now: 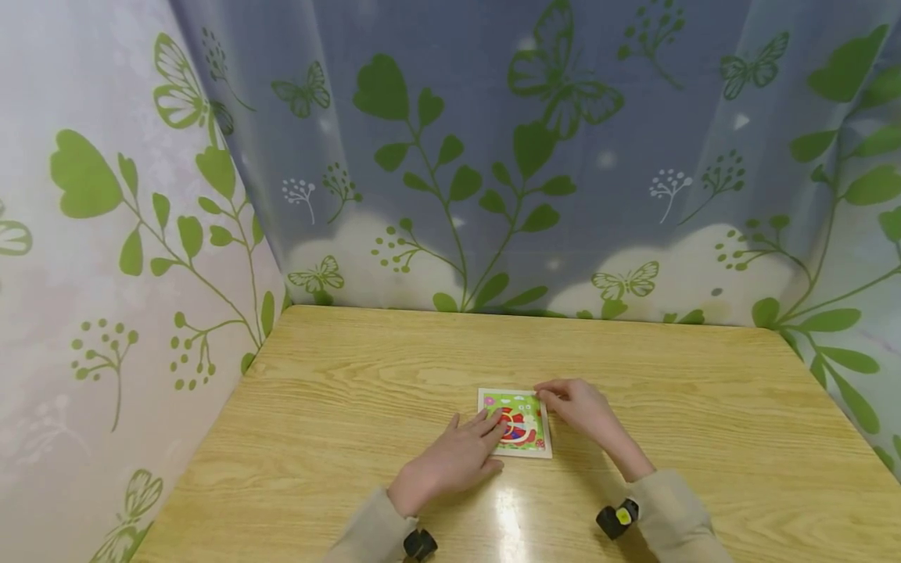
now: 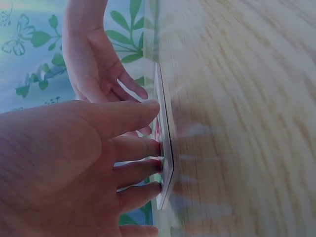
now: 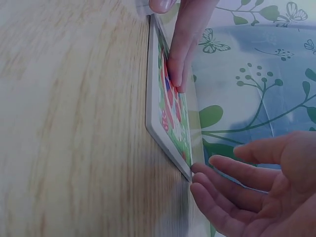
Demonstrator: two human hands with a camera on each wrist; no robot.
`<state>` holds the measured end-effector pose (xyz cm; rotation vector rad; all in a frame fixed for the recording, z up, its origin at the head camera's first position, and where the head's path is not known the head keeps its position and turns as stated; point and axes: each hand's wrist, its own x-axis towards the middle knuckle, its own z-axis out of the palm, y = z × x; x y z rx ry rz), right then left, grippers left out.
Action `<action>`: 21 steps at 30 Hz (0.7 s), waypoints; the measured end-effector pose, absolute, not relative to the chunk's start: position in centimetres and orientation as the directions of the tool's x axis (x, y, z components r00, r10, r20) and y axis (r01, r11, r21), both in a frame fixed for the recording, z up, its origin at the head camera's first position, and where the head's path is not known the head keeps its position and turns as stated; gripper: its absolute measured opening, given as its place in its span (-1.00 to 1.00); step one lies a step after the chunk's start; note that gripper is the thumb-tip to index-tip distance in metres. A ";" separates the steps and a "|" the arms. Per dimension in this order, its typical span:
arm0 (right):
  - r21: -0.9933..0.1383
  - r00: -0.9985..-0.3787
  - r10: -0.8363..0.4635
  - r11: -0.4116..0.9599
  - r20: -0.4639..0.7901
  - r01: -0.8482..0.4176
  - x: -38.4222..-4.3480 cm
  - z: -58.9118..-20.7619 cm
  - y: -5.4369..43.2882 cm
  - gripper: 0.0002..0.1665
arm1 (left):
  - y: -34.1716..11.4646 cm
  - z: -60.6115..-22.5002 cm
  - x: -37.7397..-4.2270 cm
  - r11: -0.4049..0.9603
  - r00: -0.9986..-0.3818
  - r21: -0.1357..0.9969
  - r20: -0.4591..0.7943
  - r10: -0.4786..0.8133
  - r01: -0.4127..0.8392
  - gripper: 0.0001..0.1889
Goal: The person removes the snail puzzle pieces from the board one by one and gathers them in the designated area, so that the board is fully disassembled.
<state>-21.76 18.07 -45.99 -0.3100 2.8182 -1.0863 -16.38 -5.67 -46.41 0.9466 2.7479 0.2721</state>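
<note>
A thin square picture board [image 1: 536, 453], with a white border and a bright green, red and blue picture, lies flat on the wooden table. It looks like a child's puzzle, but its pieces are too small to make out. My left hand [image 1: 457, 457] rests on the board's left side, fingers spread and fairly straight, covering part of the picture. In the left wrist view, those fingertips touch the board [image 2: 164, 123]. My right hand [image 1: 580, 407] is at the far right corner. The right wrist view shows its loosely bent fingers [image 3: 229, 185] at that corner, the thumb apart.
The table [image 1: 352, 367] has a pale wood grain and a glossy light reflection near its front. A patterned curtain [image 1: 450, 156] with leaves and butterflies stands behind its far edge and along the sides. Dark wrist devices [image 1: 618, 518] sit by both sleeves.
</note>
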 end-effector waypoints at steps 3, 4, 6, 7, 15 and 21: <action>-0.690 -0.974 -0.224 0.708 -0.021 -0.148 -21.7 -46.0 18.1 -0.65 | -5.5 -46.4 -16.3 0.779 -0.771 0.238 -0.147 0.620 0.581 -0.36; -0.694 -0.975 -0.224 0.704 -0.017 -0.150 -21.7 -46.0 18.1 -0.66 | -5.5 -46.4 -16.3 0.780 -0.772 0.235 -0.146 0.618 0.580 -0.36; -0.707 -0.975 -0.221 0.691 -0.013 -0.147 -21.7 -46.1 18.1 -0.65 | -5.4 -46.3 -16.3 0.782 -0.774 0.236 -0.148 0.616 0.577 -0.36; -0.711 -0.975 -0.220 0.687 -0.009 -0.149 -21.7 -46.2 18.1 -0.65 | -5.4 -46.2 -16.2 0.782 -0.774 0.239 -0.149 0.615 0.575 -0.36; -0.762 -0.977 -0.213 0.633 -0.005 -0.134 -22.1 -46.7 18.0 -0.64 | -5.5 -46.1 -16.3 0.783 -0.777 0.240 -0.142 0.613 0.574 -0.37; -0.789 -0.978 -0.205 0.606 -0.033 -0.100 -22.5 -46.7 17.9 -0.61 | -5.3 -46.1 -17.0 0.797 -0.798 0.247 -0.122 0.590 0.551 -0.42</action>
